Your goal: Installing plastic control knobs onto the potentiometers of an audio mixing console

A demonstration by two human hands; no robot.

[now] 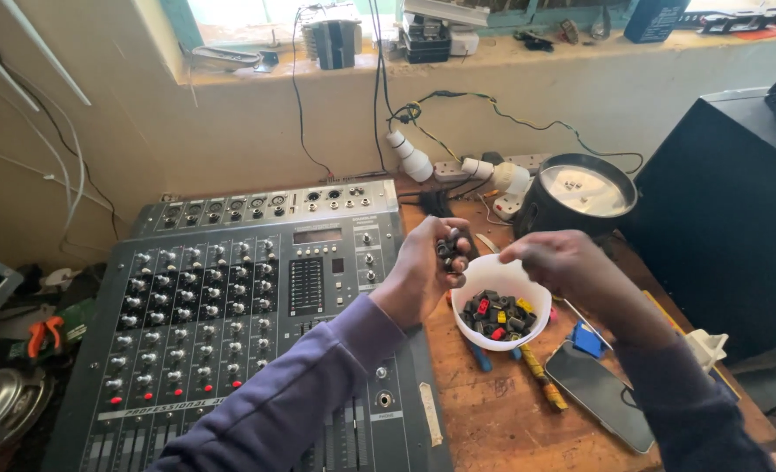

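The left hand (427,271) is curling nearly closed around a small cluster of dark knob caps (448,249), gripping them between thumb and fingers at chest height above the tabletop (484,411). The caps in that grip are looking black or dark grey, small and rounded, though the view is too coarse to tell how many there are. Just to the right of this hand, a white plastic bowl (493,275) is sitting on the wooden surface, and inside it a heap of the same kind of small caps (498,316) is lying: mostly black and grey, with a few red and yellow ones mixed in. The right hand (556,260) is hovering over the far rim of the bowl with its fingers bent downward and pinched loosely together; it is probably holding nothing, but the fingertips are turning away from the camera. To the left of the left hand, a grey audio mixer (230,306) with rows of knobs is lying flat. Below the right hand, a dark phone (599,395) is resting face up, and a yellow-handled screwdriver (541,376) is lying between it and the bowl. Beyond the right hand, a round black pot (580,199) is standing.
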